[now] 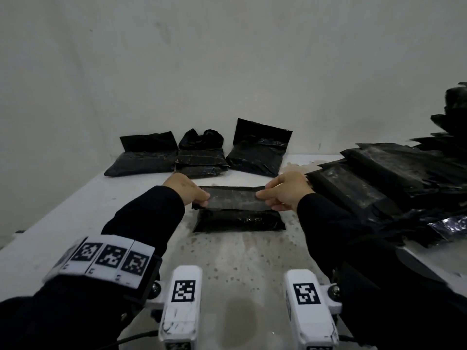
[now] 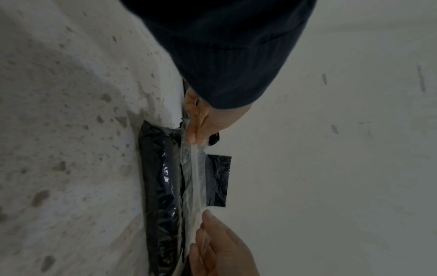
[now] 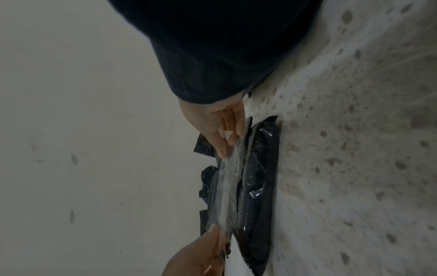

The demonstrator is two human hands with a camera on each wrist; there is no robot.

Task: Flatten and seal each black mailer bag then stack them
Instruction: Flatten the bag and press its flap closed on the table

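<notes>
Mailer point(image 1: 238, 219) lies mid-desk point(image 1: 240, 261), at 12 o'clock from the person. Left hand point(image 1: 185, 189) and right hand point(image 1: 288, 190) each pinch an end of its flap point(image 1: 232, 198), their grip holding it taut, likely so it folds down squarely for sealing.

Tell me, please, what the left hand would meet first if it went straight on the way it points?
Probably the right hand: the left hand points along the flap both pinch, though depth is unclear.
</notes>
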